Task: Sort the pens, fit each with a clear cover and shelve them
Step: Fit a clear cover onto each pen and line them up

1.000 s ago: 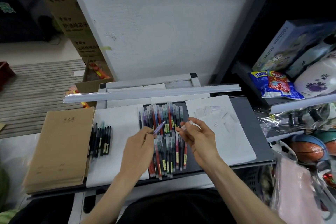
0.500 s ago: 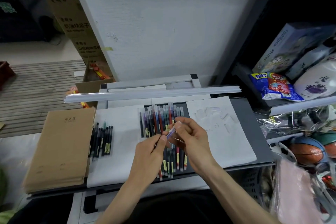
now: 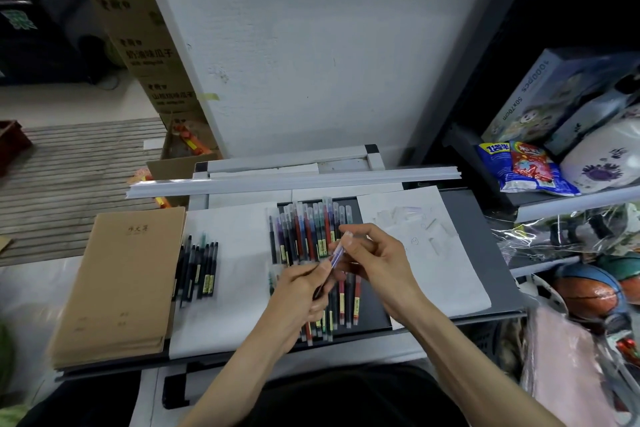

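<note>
Left hand grips the purple pen by its lower barrel, fingers curled; right hand pinches its upper end. The pen hangs tilted just above the spread of coloured pens on the tabletop. Black pens lie off left, beside brown notebooks.

Purple pen, brown notebooks, white paper, red/blue/green pens.

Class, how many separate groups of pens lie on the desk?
3. Dark pens on the left paper; an upper row in the tray; a lower row below it, partly hidden behind the left hand and right hand. One pen is held.
</note>
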`<state>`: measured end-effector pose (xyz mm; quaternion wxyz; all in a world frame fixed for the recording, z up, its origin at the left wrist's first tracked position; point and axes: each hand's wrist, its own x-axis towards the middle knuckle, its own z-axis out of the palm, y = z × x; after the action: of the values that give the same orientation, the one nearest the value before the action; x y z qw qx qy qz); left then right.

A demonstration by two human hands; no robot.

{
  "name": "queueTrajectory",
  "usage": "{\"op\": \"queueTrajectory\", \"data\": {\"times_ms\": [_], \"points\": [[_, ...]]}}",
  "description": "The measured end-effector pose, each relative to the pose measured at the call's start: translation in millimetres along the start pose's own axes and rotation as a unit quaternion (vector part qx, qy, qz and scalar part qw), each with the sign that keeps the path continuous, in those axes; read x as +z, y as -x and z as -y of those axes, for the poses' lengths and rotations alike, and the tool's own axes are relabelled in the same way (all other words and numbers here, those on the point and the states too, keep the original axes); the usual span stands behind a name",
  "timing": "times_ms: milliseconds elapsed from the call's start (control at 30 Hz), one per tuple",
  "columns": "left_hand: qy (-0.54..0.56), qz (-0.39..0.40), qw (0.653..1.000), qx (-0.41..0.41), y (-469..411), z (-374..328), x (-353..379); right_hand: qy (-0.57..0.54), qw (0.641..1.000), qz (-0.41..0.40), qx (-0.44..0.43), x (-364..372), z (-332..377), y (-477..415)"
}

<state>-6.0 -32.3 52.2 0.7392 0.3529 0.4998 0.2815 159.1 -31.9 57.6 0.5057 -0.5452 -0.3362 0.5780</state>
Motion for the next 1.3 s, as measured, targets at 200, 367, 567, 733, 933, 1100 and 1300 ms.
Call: {"op": "queueTrajectory", "data": {"times_ms": [200, 367, 567, 733, 933, 1100, 1300], "points": [[-0.166, -0.120, 0.978, 0.037, -33, 2, -16, 0.452, 0.886, -0.092, 0.044, -59, -31, -26], [-0.333, -0.221, 0.913, 0.079, -70, 0, -53, 0.663, 0.723, -0.186, 0.063, -114, -47, -40], [-0.387, -0.249, 0.884, 0.081, -100, -9, -64, 0.665, 0.719, -0.188, 0.074, -144, -60, -47], [-0.404, -0.243, 0.878, 0.085, -116, -6, -64, 0.658, 0.723, -0.206, 0.044, -153, -65, -48], [-0.397, -0.237, 0.884, 0.071, -122, -4, -64, 0.582, 0.786, -0.207, 0.020, -148, -72, -45], [-0.399, -0.248, 0.879, 0.078, -112, -3, -73, 0.387, 0.898, -0.206, 0.036, -115, -66, -35], [-0.482, -0.326, 0.811, 0.061, -81, -2, -126, 0.206, 0.961, -0.177, 0.058, -88, -60, -17]]}}
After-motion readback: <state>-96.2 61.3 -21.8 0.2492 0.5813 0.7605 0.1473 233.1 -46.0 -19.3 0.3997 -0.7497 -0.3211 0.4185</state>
